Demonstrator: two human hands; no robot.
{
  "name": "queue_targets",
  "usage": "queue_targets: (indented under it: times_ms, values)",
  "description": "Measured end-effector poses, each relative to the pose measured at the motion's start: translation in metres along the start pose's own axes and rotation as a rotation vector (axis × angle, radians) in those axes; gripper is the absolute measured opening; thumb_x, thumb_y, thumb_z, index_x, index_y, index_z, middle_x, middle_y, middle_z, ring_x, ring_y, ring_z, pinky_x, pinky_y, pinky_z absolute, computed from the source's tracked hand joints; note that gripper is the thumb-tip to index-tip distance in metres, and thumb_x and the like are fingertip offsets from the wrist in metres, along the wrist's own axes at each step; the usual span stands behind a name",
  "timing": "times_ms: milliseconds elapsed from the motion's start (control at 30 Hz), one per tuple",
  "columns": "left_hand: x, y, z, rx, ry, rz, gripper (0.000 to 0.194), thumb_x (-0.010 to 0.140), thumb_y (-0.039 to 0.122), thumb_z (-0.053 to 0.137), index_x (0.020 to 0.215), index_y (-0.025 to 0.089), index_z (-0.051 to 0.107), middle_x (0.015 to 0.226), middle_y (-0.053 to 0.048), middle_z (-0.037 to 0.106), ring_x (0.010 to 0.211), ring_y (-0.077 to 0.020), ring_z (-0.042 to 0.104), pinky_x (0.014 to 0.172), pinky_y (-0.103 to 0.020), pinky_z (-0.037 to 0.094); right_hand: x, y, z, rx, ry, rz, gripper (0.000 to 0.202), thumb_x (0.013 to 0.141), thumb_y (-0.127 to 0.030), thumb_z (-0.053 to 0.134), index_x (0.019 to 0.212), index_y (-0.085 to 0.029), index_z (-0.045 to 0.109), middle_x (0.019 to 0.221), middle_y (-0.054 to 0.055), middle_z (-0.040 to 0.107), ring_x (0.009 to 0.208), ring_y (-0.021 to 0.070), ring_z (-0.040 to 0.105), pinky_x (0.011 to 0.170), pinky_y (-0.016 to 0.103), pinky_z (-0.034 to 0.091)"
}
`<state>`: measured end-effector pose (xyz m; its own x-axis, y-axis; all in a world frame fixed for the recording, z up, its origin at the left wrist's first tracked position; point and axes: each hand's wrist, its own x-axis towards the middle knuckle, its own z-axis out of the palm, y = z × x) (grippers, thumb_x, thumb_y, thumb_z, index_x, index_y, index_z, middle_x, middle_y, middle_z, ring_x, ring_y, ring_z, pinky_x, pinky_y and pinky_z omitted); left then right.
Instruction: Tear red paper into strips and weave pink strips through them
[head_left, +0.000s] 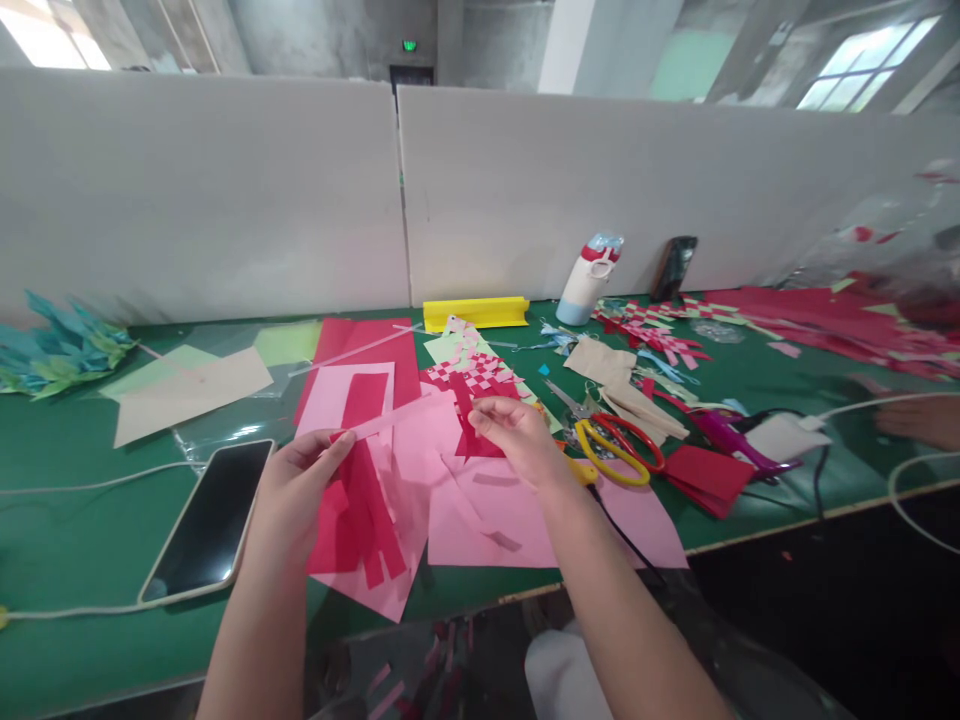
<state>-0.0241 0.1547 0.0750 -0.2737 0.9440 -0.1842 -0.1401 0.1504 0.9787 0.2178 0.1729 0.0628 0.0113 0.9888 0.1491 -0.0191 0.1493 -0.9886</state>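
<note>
My left hand (304, 475) pinches one end of a pale pink paper strip (405, 417) between thumb and fingers. The strip stretches rightward to a short red paper strip (463, 425), which my right hand (514, 430) holds between thumb and forefinger. Just below my left hand is a red paper sheet (367, 510) slit into strips; whether that hand grips it too, I cannot tell. Pink sheets (487, 525) lie flat beneath both hands, with a loose curled pink strip on them. Behind my right hand rests a red-and-pink woven checkered piece (476, 372).
A phone (210, 530) with a cable lies at left. Scissors (615, 445) with yellow and red handles lie right of my right hand, near a folded red paper (709, 480). Farther back stand a bottle (589, 280) and a yellow folded piece (476, 314). Another person's hand (919, 415) is far right.
</note>
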Motion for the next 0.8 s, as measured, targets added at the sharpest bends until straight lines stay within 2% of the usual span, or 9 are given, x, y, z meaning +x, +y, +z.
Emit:
queue_targets:
  times_ms: [167,267,433,600,667,800]
  values:
    - [-0.001,-0.001,0.003,-0.011,-0.020,0.008,0.035,0.049,0.040,0.085,0.070,0.017,0.070,0.069,-0.002,0.067,0.066,-0.0143,0.060,0.054,-0.019,0.046,0.001,0.005,0.006,-0.042,-0.047,0.016,0.027,0.070,-0.045,0.070,0.077,-0.019,0.067,0.082,0.002,0.067,0.080,0.0171,0.060,0.076,0.030,0.047]
    - [-0.001,-0.002,0.002,-0.019,-0.062,0.026,0.032,0.053,0.039,0.084,0.071,0.017,0.070,0.070,-0.001,0.067,0.066,-0.0121,0.059,0.055,-0.017,0.046,0.002,0.007,0.007,-0.103,-0.002,-0.002,0.027,0.072,-0.045,0.068,0.077,-0.019,0.067,0.084,0.003,0.066,0.081,0.0173,0.060,0.076,0.030,0.046]
    - [-0.003,-0.001,-0.002,-0.054,-0.117,0.012,0.026,0.057,0.036,0.083,0.070,0.018,0.069,0.067,0.000,0.066,0.064,-0.0107,0.058,0.056,-0.017,0.045,0.003,0.006,0.004,-0.201,0.102,-0.025,0.023,0.071,-0.041,0.068,0.074,-0.019,0.067,0.103,0.008,0.064,0.098,0.0213,0.059,0.083,0.033,0.045]
    - [-0.002,-0.002,-0.002,-0.054,-0.104,0.027,0.027,0.054,0.036,0.084,0.070,0.019,0.069,0.070,-0.002,0.067,0.067,-0.0138,0.061,0.055,-0.020,0.046,0.002,0.005,0.006,-0.058,0.017,0.013,0.020,0.069,-0.040,0.069,0.071,-0.020,0.067,0.116,0.007,0.064,0.114,0.0236,0.056,0.088,0.034,0.044]
    - [-0.001,-0.003,-0.001,-0.053,-0.097,0.031,0.028,0.054,0.037,0.084,0.070,0.018,0.070,0.071,-0.002,0.068,0.069,-0.0147,0.061,0.056,-0.021,0.047,0.000,0.005,0.008,-0.022,-0.010,0.033,0.020,0.069,-0.040,0.070,0.071,-0.021,0.067,0.114,0.006,0.066,0.112,0.0228,0.057,0.089,0.033,0.044]
    - [-0.001,-0.004,0.000,-0.034,-0.116,0.043,0.027,0.057,0.038,0.082,0.072,0.019,0.070,0.072,-0.002,0.067,0.070,-0.0142,0.061,0.059,-0.021,0.047,-0.003,0.010,0.013,0.013,-0.053,0.069,0.024,0.068,-0.043,0.072,0.073,-0.021,0.068,0.100,0.004,0.069,0.095,0.0193,0.061,0.083,0.031,0.045]
